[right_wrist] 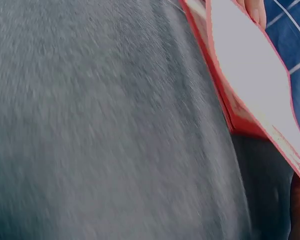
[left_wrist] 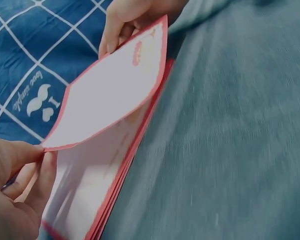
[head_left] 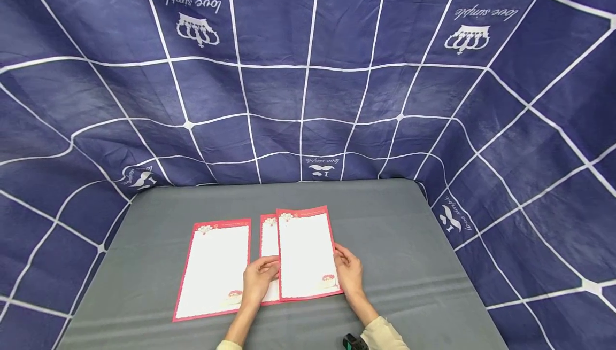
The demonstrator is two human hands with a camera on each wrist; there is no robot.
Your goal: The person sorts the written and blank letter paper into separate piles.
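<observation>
A red-bordered sheet of paper point(head_left: 305, 254) is lifted above a stack of like sheets point(head_left: 270, 235), whose left strip shows in the head view. My left hand point(head_left: 259, 278) pinches the raised sheet's left edge between thumb and fingers, plain in the left wrist view. At its right edge my right hand point(head_left: 349, 270) holds it, thumb on the near face and fingers mostly hidden. The raised sheet point(left_wrist: 110, 90) bows a little, and the stack point(left_wrist: 97, 175) lies beneath it with several red edges showing.
Left of the hands, another red-bordered sheet point(head_left: 216, 270) lies on the grey cloth-covered table point(head_left: 404, 243). Blue curtains with white lines point(head_left: 269, 93) stand behind the table and at both sides. A dark device point(head_left: 353, 342) sits at the right wrist.
</observation>
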